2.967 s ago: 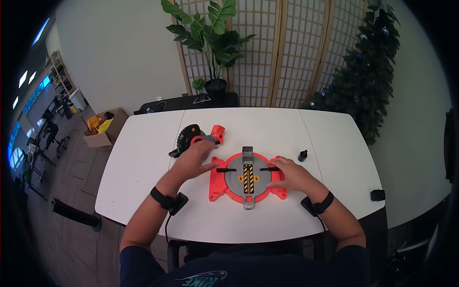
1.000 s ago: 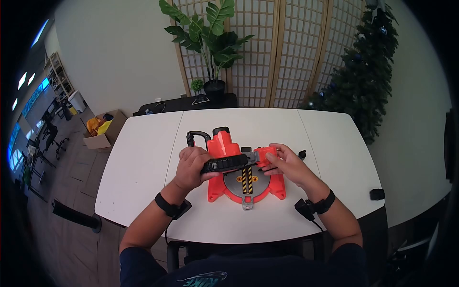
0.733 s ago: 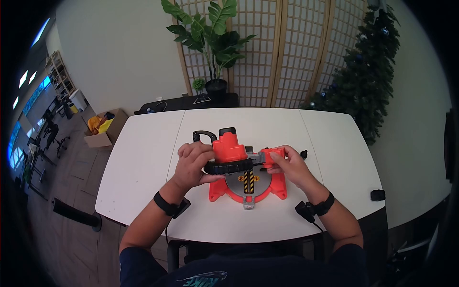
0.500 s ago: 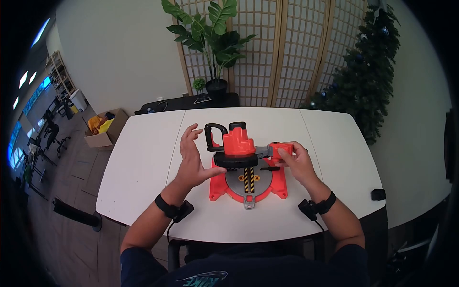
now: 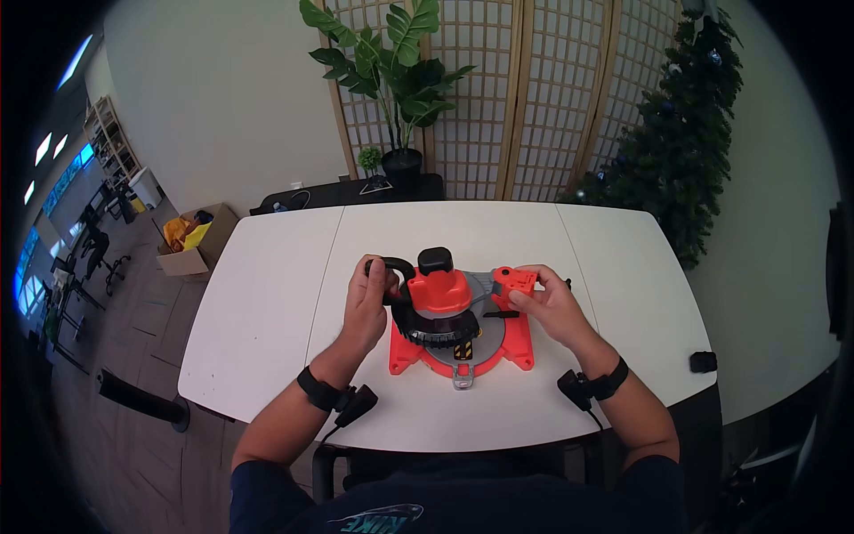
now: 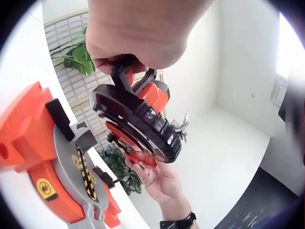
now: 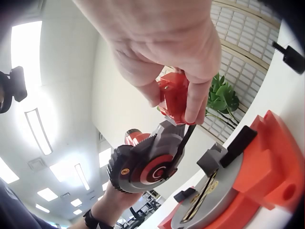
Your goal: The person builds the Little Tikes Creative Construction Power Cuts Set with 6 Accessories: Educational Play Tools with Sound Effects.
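Observation:
The upper part of a red, black and grey toy miter saw [image 5: 442, 292], a saw head with a toothed black rim, is held up over its base [image 5: 406, 349]. My left hand [image 5: 363, 304] grips its black loop handle [image 5: 402, 265]. With thumb and fingers my right hand [image 5: 559, 310] pinches the red block [image 7: 174, 98] at the end of the grey arm. The red base lies flat on the table, its grey round plate carrying a black-and-yellow striped strip [image 7: 202, 194]. In the right wrist view, the saw head is apart from the plate.
A black threaded knob [image 7: 291, 59] lies on the white table [image 5: 267, 311] behind my right hand. Near the table's right edge sits a small black object [image 5: 703, 362]. Behind the table are a potted plant [image 5: 402, 160] and a folding screen [image 5: 476, 133].
The saw head has left the table's back left and is now over the base. My left hand has moved from the toothed rim to the loop handle, and the head has turned.

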The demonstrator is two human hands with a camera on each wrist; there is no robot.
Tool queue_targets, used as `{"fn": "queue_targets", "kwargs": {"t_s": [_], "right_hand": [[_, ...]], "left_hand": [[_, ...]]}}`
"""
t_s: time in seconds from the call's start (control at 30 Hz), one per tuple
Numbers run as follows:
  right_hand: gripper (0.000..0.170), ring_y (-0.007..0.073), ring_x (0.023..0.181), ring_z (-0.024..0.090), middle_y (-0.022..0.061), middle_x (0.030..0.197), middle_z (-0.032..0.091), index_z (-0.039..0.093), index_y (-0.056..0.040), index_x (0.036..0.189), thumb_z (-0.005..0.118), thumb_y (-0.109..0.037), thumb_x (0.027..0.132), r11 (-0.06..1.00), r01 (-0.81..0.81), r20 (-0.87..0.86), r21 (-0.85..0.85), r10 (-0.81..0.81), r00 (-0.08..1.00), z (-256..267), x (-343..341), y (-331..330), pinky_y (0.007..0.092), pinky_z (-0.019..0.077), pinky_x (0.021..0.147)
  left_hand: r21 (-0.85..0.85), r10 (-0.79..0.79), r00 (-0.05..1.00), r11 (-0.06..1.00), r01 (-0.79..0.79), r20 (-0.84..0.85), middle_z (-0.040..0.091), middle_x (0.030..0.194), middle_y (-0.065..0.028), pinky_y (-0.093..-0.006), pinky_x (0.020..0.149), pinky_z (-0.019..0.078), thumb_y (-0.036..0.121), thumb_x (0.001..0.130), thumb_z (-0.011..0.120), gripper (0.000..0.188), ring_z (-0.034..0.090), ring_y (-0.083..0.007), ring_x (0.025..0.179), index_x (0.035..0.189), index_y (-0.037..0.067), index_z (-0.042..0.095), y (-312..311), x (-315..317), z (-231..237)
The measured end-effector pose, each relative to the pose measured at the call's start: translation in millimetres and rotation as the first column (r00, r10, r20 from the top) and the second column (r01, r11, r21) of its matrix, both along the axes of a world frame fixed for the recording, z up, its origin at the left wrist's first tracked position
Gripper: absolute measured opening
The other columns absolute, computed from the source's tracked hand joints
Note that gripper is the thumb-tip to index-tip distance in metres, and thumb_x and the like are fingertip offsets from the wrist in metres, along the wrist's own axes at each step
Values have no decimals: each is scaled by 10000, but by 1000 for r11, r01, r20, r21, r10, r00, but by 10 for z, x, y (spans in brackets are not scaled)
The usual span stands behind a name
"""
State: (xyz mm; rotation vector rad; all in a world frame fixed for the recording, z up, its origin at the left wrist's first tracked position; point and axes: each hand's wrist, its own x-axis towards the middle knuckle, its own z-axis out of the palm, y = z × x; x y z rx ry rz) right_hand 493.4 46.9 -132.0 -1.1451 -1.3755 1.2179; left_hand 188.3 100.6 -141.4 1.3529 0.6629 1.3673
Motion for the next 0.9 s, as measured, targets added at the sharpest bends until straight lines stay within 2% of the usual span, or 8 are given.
{"fn": "queue_targets", "kwargs": {"t_s": [0.13,0.2,0.3,0.4,0.53,0.57,0.77,0.9], "right_hand": [[526,265,1309,563,166,1368,548,433,1,1396,689,-180,973,997,-45,217,70,29,976,29,34,-9,391,505,1050],[609,325,1445,411,210,1456,499,397,-34,1471,675,-258,979,966,-2,550,259,-145,822,141,-5,-61,461,368,1166],[681,360,1490,327,216,1518,449,375,-79,1517,676,-346,967,903,-22,648,428,-290,704,364,-144,-147,486,262,1218],[674,364,1491,317,197,1511,460,402,-95,1505,686,-359,954,857,-183,669,482,-225,709,525,-257,-187,508,242,1225],[625,361,1341,517,186,1420,541,428,-75,1482,696,-259,949,903,-174,544,393,-76,836,653,-471,-246,448,467,1088],[585,346,1198,623,178,1337,595,457,-70,1458,700,-184,938,846,-161,502,509,-140,853,581,-487,-200,400,552,960],[506,324,1097,672,158,1237,654,564,-59,1358,736,-151,891,864,-173,519,473,-114,847,663,-527,-181,397,558,930],[485,316,1079,682,148,1209,666,594,-46,1320,755,-144,873,839,-181,522,512,-136,842,651,-542,-170,386,562,919]], "left_hand": [[83,14,1000,996,-11,-28,478,824,28,-233,750,412,345,1106,430,285,460,-69,791,1047,73,492,-114,58,143],[210,108,986,975,-80,-125,496,826,36,-228,732,427,364,1105,423,290,456,-51,764,1054,89,497,-162,106,211],[270,113,983,960,-72,-142,521,841,16,-216,713,407,287,1099,466,247,455,-56,778,1063,46,508,-131,117,242],[324,163,967,941,-93,-196,546,824,0,-219,679,419,264,1093,481,242,482,-66,749,1045,30,515,-148,176,333],[348,183,941,934,-77,-283,572,801,-28,-236,650,435,237,1078,515,226,503,-82,717,1029,16,521,-199,220,415],[375,185,931,925,-57,-316,575,790,-36,-236,636,435,233,1070,532,223,500,-81,702,1027,14,521,-227,229,453],[445,251,831,895,-4,-497,604,931,-140,-385,806,455,188,994,630,188,547,-288,885,1079,38,555,-230,171,402],[516,276,823,856,24,-497,587,948,-133,-367,812,445,185,992,629,171,531,-278,896,1068,49,560,-242,171,426]]}}
